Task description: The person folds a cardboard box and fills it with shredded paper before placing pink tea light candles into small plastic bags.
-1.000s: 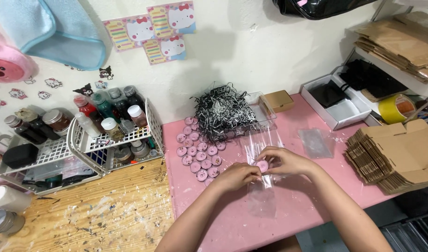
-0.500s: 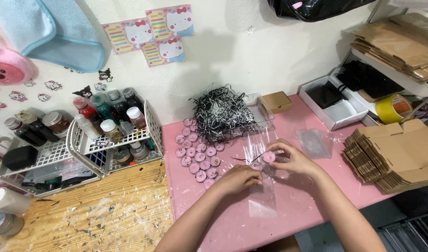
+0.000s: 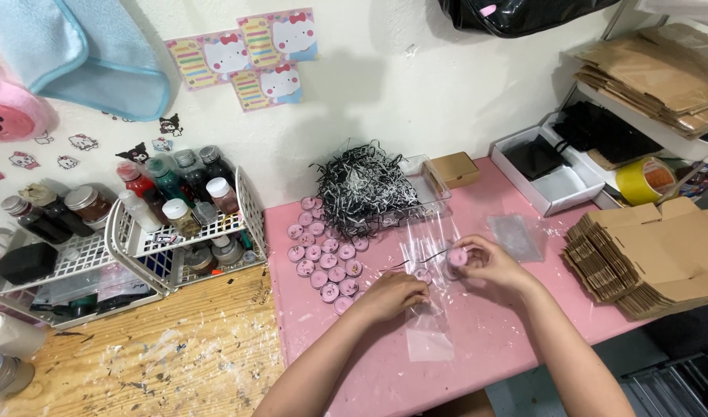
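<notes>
In the head view, the work surface was a pink table top (image 3: 369,371), joined on its left to a wooden board (image 3: 138,371) marked with many pale paint stains. Behind both stood a white wall (image 3: 416,85) with cartoon cat stickers (image 3: 246,54) and a light blue towel (image 3: 84,46) hanging.

The left hand (image 3: 391,295) lay on the pink top with its fingers curled, pressing on a clear plastic bag (image 3: 430,324) that lay flat in front of the person. The right hand (image 3: 487,261) pinched a small pink round candle (image 3: 457,256) between thumb and fingers, just above the upper part of the bag. More small pink candles (image 3: 323,255) stood in rows just left of the hands.

A heap of black shredded paper (image 3: 362,185) filled a clear tray near the wall, and a small brown box (image 3: 456,168) sat beside it. White wire racks (image 3: 176,239) with bottles and jars stood on the left. On the right were a white open box (image 3: 555,185), a roll of yellow tape (image 3: 643,179) and a stack of flat brown cardboard boxes (image 3: 647,255).
</notes>
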